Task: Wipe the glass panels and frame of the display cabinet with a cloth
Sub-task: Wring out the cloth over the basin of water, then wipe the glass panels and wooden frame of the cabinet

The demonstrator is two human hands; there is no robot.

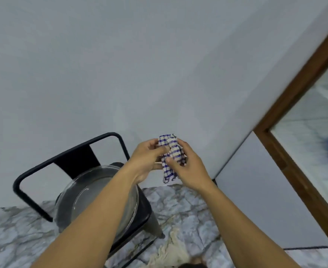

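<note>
One checked cloth (172, 148), gripped between left hand (147, 158), right hand (189, 169)

2 forearms in shot, left forearm (101, 209) and right forearm (242, 219), both bare to the wrists. Left hand (148, 160) and right hand (188, 170) bare as well, slim fingers (152, 142).

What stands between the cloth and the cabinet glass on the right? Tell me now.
Nothing visible. The left hand and right hand hold the cloth before the wall; the wooden frame and glass lie to its right with no object between. The chair with the basin sits lower left, off that path.
</note>
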